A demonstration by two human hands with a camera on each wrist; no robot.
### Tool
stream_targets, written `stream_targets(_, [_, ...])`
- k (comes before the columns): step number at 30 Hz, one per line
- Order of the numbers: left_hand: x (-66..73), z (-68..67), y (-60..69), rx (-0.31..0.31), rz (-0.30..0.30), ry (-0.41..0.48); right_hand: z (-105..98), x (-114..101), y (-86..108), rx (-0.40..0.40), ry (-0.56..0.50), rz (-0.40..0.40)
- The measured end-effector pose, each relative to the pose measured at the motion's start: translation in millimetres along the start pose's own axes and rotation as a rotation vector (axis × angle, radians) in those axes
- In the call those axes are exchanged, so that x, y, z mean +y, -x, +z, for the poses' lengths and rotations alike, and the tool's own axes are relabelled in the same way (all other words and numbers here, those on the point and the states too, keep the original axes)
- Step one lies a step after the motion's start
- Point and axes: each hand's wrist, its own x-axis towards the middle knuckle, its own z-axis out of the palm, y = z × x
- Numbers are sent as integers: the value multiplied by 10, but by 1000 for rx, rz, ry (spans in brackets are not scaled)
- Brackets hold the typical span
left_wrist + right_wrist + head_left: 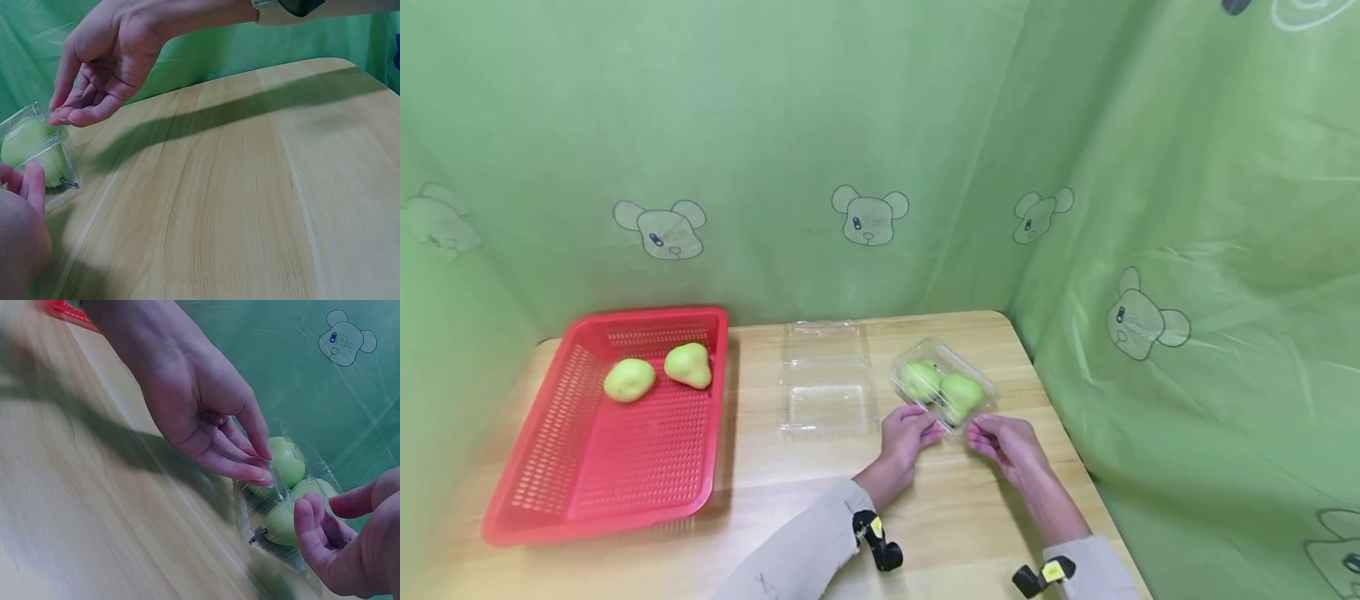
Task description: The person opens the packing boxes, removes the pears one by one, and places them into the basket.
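A clear plastic clamshell box [951,360] with green pears [961,395] inside sits at the right of the table, its lid over the fruit. My left hand [904,437] pinches the near edge of the box between thumb and fingers, as the right wrist view also shows. At the near right corner, my right hand [1009,446] has thumb and fingertips brought together on the clear rim. A dark stem [257,535] shows through the plastic in the right wrist view. Whether the lid is latched cannot be told.
Left of the hands lies another clear clamshell box [827,408], unfolded flat. A red basket [721,433] at the left holds a rounded green pear [629,380] and another pear [688,365]. Green curtains [775,167] hang behind and right of the wooden table [760,508].
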Motion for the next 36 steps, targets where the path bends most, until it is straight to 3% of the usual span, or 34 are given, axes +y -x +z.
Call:
stream_targets(13, [-9,57,28,-27,-57,-15,-65,-23,61,125,29,-79])
stream_targets(18, [-17,53,38,-39,-71,-9,-67,-15,82,193,167,-159])
stream_targets(29, [17,10,28,-42,-80,13,-2,-42,80,376,588,-461])
stream_targets(36, [19,-1,55,-75,-88,27,-45,-102,29,429,661,-621])
